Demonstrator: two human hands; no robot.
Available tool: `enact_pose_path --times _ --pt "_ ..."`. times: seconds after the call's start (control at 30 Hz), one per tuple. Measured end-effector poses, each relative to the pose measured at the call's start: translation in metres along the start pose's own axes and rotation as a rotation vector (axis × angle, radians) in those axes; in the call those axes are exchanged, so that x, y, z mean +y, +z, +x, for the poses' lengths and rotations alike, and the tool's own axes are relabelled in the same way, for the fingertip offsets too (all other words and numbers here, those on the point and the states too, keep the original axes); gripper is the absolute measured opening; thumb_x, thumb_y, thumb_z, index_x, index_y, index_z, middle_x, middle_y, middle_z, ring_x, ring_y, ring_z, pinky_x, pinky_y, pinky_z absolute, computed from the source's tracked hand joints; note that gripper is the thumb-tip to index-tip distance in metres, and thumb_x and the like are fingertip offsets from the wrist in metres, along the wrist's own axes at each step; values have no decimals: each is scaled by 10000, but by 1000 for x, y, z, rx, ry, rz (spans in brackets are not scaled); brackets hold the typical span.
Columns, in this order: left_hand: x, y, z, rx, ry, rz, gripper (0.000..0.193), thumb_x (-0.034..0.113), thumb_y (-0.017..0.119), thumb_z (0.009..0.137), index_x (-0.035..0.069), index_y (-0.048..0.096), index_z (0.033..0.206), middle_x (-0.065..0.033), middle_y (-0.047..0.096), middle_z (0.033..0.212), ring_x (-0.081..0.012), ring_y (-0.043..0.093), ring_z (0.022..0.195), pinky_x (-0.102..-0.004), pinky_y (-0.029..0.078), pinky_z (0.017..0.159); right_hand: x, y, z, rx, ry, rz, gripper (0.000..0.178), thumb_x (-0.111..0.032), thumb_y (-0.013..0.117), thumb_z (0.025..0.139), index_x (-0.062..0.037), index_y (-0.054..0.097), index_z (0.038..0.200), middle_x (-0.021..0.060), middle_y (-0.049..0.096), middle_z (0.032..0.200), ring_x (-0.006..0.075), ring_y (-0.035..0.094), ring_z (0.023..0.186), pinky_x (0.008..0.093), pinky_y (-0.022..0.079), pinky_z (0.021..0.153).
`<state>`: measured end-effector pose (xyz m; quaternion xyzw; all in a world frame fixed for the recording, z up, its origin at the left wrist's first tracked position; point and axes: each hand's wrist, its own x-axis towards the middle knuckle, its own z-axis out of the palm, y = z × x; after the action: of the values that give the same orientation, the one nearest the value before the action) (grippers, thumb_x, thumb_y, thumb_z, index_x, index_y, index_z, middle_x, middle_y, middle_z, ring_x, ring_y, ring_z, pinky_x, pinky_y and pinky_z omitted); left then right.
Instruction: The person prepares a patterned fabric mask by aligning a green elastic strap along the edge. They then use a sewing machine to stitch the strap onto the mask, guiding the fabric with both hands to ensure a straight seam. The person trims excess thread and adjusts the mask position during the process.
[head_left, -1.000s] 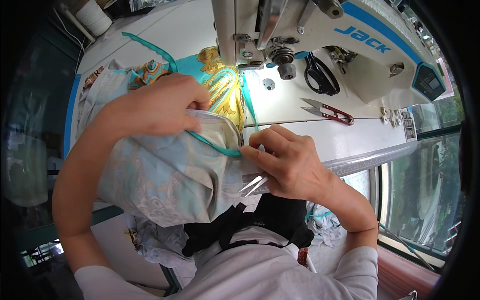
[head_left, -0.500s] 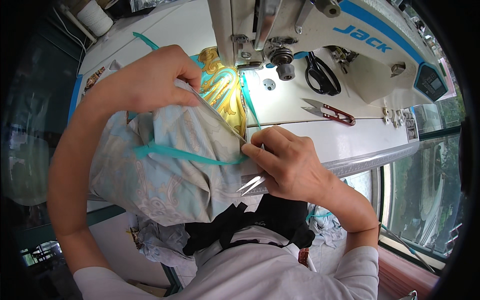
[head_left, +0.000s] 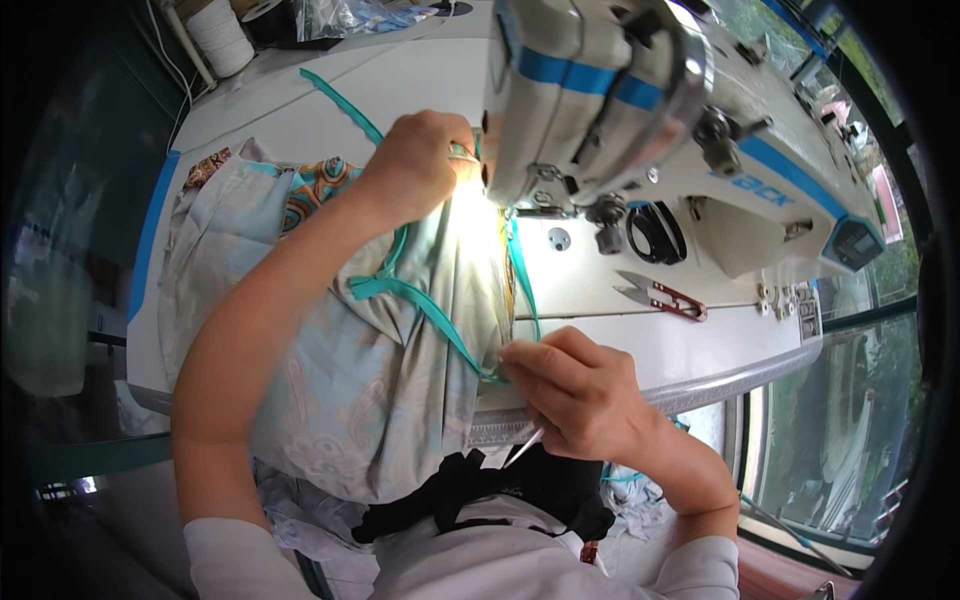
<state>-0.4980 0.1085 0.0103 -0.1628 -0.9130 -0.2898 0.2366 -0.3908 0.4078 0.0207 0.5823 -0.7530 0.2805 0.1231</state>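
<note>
While blue lettering shows on the arm of the sewing machine (head_left: 555,115), its start partly hidden by a knob, the dark panel (head_left: 855,241) at the far end is too small to read; ruler strip (head_left: 492,432) w/ fine marks runs along the table's front edge. My L arm bends up across the cloth (head_left: 330,395), L hand (head_left: 425,155) just beside the machine head, knuckles up, fingers curled; glare there, can't tell if they grip cloth. My R hand (head_left: 585,390), wrist bent inward, is clenched round a slim pointed tool (head_left: 524,448), tip down-left, thumb & index nr the cloth's R edge & teal tape (head_left: 432,308). Cloth's mostly on the table, L of the machine, front part hanging over the edge.
</note>
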Motion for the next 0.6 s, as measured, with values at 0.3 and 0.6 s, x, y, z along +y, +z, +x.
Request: enact_pose_path --times 0.3,0.6 --pt "2 -23 -3 -223 -237 -274 143 27 745 885 -48 761 1006 -135 761 856 -198 704 793 -343 543 756 4 -4 -1 -91 -13 -18 514 -112 708 595 20 781 1086 114 754 1221 212 705 828 310 591 636" --pt "-8 -52 12 -486 -286 -455 273 -24 739 857 -86 718 1123 -57 668 787 -126 602 747 -316 495 716 1 -4 3 -94 37 -31 442 -23 720 627 5 802 1061 105 781 1169 198 700 773 293 586 617"
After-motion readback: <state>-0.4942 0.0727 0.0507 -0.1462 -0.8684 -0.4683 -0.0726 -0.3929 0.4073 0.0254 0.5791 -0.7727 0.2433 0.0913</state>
